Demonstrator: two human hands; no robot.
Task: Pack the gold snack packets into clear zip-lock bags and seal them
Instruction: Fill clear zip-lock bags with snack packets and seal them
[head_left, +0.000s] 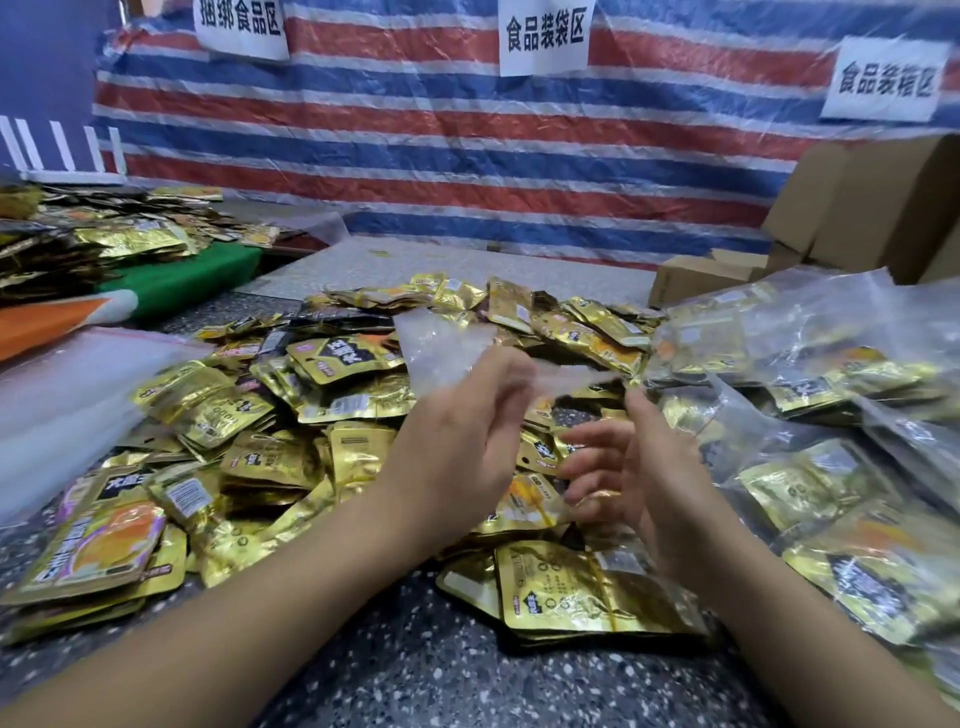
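Clear zip-lock bag (447, 345) at twelve o'clock over the gold snack packets (343, 395); my left hand (467, 441) pinches it, right hand (618, 467) loose, empty. Spread the mouth wide before loading.

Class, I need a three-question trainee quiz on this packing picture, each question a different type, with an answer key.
1. True or false: the left hand holds up a clear bag.
2. The filled bags lie on which side of the loose packets? A) left B) right C) behind
3. Fill in: the boxes at the far right are made of ____.

Key: 1 true; 2 B; 3 cardboard. The right hand is blurred, its fingers spread.
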